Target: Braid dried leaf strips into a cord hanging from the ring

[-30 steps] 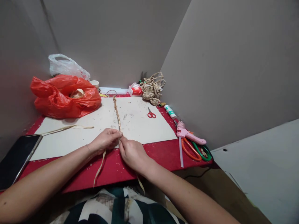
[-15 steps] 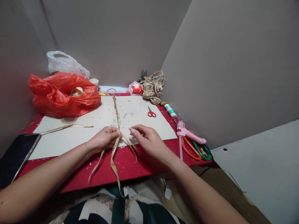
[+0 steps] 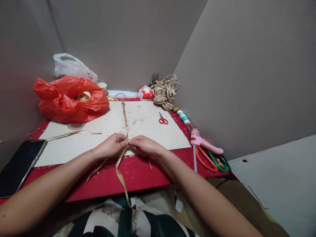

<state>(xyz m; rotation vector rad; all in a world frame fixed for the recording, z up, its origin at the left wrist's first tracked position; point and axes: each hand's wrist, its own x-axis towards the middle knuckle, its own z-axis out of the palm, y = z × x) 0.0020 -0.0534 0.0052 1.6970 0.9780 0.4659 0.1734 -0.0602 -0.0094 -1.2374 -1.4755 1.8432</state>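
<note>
A narrow braid (image 3: pixel 125 118) of dried tan fibre runs from a metal ring (image 3: pixel 120 96) at the back of the white board toward me. My left hand (image 3: pixel 114 144) pinches the near end of the braid. Right beside it, my right hand (image 3: pixel 144 145) is closed, its thumb and fingertips meeting the left ones at the strands. One loose flat strand (image 3: pixel 120 177) hangs from between the hands over the table edge to my lap. Thinner strand ends poke out below each hand. The exact grip on each strand is hidden by the fingers.
Around the white board (image 3: pixel 74 148) lie a red plastic bag (image 3: pixel 71 102), a phone (image 3: pixel 22 166), red-handled scissors (image 3: pixel 163 119), a rope bundle (image 3: pixel 163 93), a white-green bottle (image 3: pixel 183 117), a pink glue gun (image 3: pixel 206 144) and larger scissors (image 3: pixel 209 161). Grey walls stand behind and right.
My right hand has moved left and closed at the braid's end against my left hand; before, it was apart with fingers loose. The view has shifted slightly.
</note>
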